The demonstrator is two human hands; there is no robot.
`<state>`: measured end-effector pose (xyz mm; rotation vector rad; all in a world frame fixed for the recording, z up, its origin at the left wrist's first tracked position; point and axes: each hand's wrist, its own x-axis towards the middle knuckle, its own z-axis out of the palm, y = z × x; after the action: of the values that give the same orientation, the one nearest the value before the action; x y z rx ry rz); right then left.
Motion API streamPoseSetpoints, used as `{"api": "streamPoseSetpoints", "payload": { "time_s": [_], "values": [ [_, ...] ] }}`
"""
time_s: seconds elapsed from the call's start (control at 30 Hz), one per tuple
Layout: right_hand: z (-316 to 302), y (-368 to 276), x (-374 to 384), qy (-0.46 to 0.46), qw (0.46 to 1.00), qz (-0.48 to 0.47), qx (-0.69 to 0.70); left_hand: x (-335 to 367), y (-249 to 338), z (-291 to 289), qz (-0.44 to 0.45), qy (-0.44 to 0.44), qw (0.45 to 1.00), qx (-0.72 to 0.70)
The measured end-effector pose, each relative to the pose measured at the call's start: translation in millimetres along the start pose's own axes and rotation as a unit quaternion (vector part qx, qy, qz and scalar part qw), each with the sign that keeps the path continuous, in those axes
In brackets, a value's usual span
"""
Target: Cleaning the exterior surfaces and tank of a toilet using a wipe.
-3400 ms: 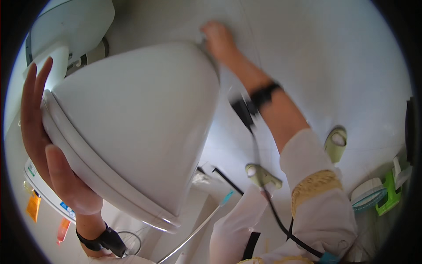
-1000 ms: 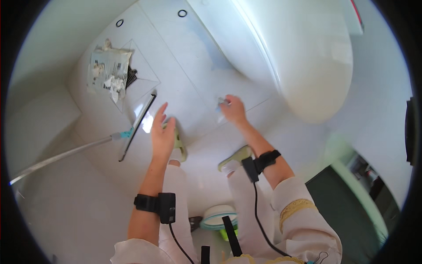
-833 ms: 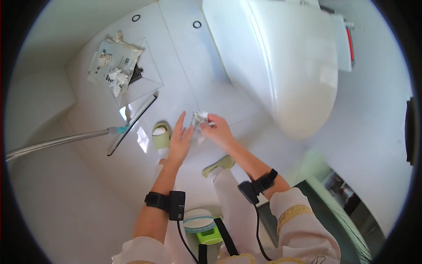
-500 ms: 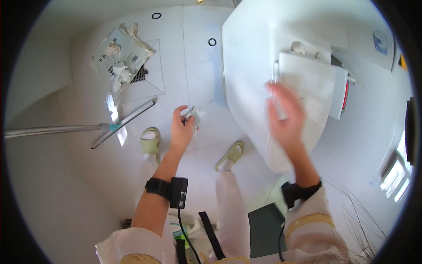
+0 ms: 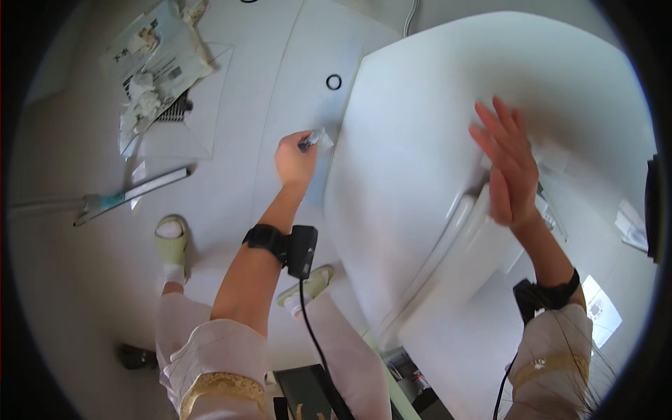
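My left hand (image 5: 295, 159) is closed on a crumpled whitish wad (image 5: 320, 138), thin like tissue or plastic film, with a dark patch beside the fingers. It is held over the pale floor, close to the left edge of a large glossy white fixture (image 5: 413, 140) that looks like a toilet. Above the fixture's right part, my right hand (image 5: 509, 168) is open, fingers spread and nothing in them. Whether it touches the surface I cannot tell. A black ring (image 5: 334, 82) lies on the floor beyond my left hand.
A printed plastic bag (image 5: 164, 59) with crumpled white scraps (image 5: 143, 98) partly covers a floor drain (image 5: 175, 108). A squeegee (image 5: 133, 196) with a long handle lies across the left side. My green slippers (image 5: 171, 241) stand on the floor. A cable runs from my left wrist strap.
The view has turned, bringing the white fixture further left. My left hand, still gripping the wad, is now nearer its edge. My right hand has swung away to the right, its fingers spreading.
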<state>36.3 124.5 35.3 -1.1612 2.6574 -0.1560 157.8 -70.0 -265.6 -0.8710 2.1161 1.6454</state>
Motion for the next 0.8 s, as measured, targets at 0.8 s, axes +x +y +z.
{"api": "streamPoseSetpoints", "payload": {
  "time_s": [0.8],
  "values": [
    [-20.7, 2.8, -9.4, -0.187, 0.98, 0.04, -0.06, -48.4, -159.3, 35.3, 0.446, -0.176, 0.865, 0.149]
  ]
}}
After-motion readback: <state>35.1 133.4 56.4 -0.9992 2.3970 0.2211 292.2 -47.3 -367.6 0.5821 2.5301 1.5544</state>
